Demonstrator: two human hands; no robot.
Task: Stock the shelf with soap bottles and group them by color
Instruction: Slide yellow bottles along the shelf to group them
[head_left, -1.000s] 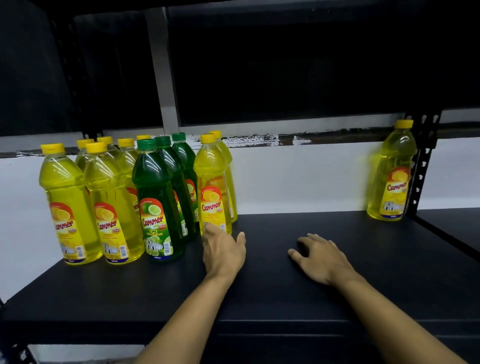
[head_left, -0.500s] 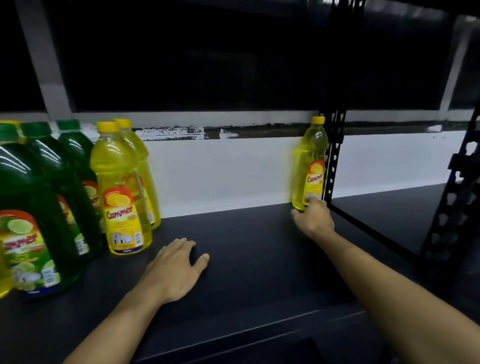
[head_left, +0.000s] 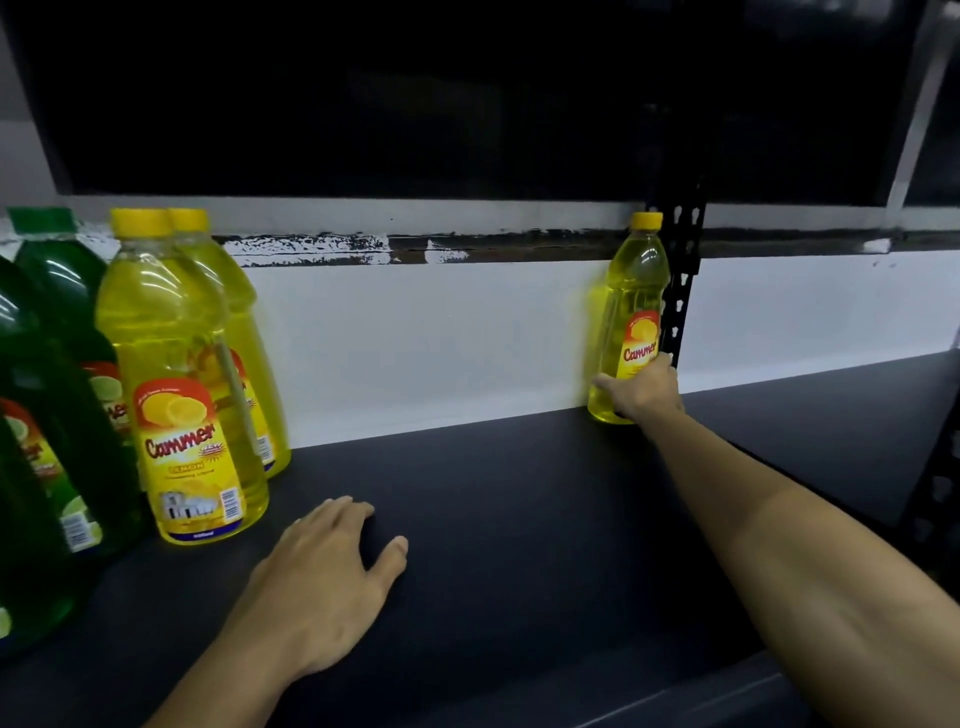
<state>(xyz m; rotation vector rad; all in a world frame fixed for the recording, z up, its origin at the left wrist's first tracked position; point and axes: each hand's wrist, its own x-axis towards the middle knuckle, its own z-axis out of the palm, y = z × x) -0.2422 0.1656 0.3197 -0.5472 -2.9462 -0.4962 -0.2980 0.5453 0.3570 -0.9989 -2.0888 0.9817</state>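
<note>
Black shelf boards run the width of the view, backed by a white wall with a scuffed dark ledge along its top and darkness above.

At about two o'clock, far back against the wall and just beside a perforated black upright, a lone yellow bottle stands upright. The right hand has its fingers curled round the bottle's lower body, the arm stretched nearly full length. The left hand lies flat on the shelf at about seven o'clock, fingers loosely spread, holding nothing.

Risks, as I judge them: the grip is low on a tall, full bottle, so pulling it forward could tip the top backward against the wall or sideways into the upright. At full reach the hold may be weak, and smooth plastic could slip. Carrying it toward the group at nine o'clock, a swing could knock the front yellow bottle, which stands near the shelf's front edge, and topple its neighbours.

Count in view: three yellow bottles, namely the lone one, the front one, and a second yellow bottle directly behind it. Green bottles number at least three at the left edge, partly cut off, so more may be hidden. Two hands, one shelf level in use.
</note>
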